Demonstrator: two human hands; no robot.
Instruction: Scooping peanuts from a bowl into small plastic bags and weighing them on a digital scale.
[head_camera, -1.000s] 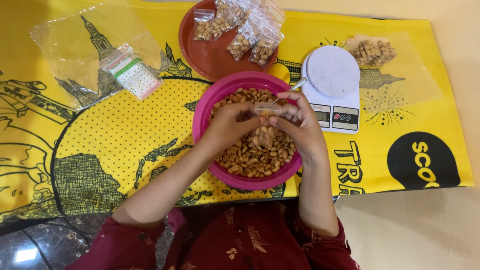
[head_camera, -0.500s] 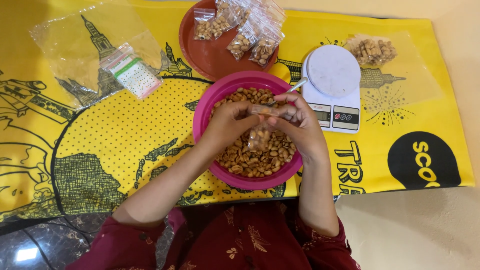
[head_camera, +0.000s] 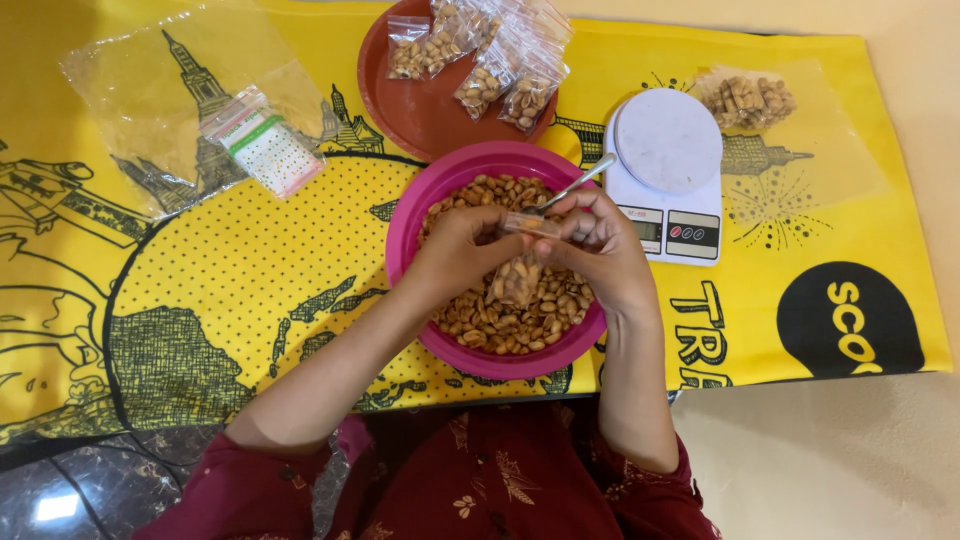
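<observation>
Pinching the top edge of a small clear pouch (head_camera: 520, 268) between both hands, directly over the pink bowl (head_camera: 405, 235) of roasted peanuts (head_camera: 500, 320). Left hand (head_camera: 460, 250) closed on the pouch mouth from 9 o'clock; right hand (head_camera: 598, 245) closed on it from 3 o'clock, fingertips of both meeting at the strip. Pouch hangs down, partly filled with nuts, its lower end touching or just above the heap; cannot tell which.

Metal spoon (head_camera: 578, 182) handle sticks out toward 1 o'clock from behind the right hand; whether that hand also grips it is not clear.

Judgement on doing this well: the seal wants an even press along the whole strip, both thumbs working from one end to the other, pouch kept upright so no nut lodges in the closure. Holding it over the bowl is sound, since any spill falls back in.

Around: white kitchen scale (head_camera: 665, 160) at 2 o'clock of the bowl, just beside its rim. Brown plate (head_camera: 400, 110) at 12 o'clock, carrying several filled pouches (head_camera: 495, 60). Stack of empty zip bags (head_camera: 262, 142) at 10 o'clock, well apart. Loose pile of nuts on plastic (head_camera: 748, 100) beyond the scale. Yellow printed cloth (head_camera: 200, 280) under all.
</observation>
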